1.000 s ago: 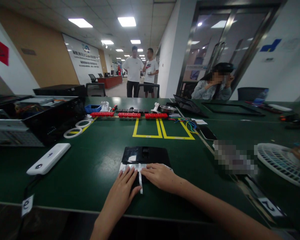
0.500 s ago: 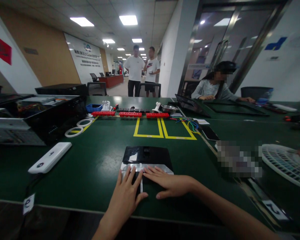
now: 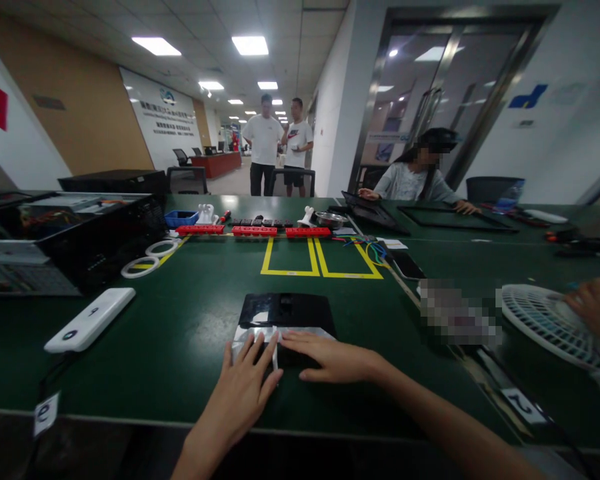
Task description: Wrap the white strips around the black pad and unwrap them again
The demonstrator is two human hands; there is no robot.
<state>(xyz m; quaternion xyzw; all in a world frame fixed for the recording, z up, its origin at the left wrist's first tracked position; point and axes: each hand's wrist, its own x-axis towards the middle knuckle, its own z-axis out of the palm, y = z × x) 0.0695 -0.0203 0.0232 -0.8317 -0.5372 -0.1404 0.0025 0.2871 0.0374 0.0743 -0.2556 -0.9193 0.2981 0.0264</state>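
Note:
A glossy black panel point(image 3: 287, 310) lies flat on the green table, straight in front of me. A shiny silvery strip point(image 3: 325, 333) runs across its near part, and a narrow pale strip branches off toward me. My left hand point(image 3: 245, 373) rests on the strip's left part with fingers spread. From the right, my right hand point(image 3: 335, 359) lies flat along the strip, its fingers stretched and close together, thumb apart. The two hands' fingertips nearly meet at the middle. Both hands cover much of the panel's near side.
Left stand an opened computer case point(image 3: 115, 233), white rings point(image 3: 140, 267) and a white power strip point(image 3: 90, 320). Red strips point(image 3: 254, 231) lie beyond yellow tape outlines point(image 3: 290, 272). Right are a phone point(image 3: 405, 265), and a white fan grille point(image 3: 550, 323) under another person's hand point(image 3: 597, 313).
My view has shifted slightly; my hands stay on the panel. At right, another person's hand shows more over the fan grille. The seated person's hand has moved to the black frame's upper edge.

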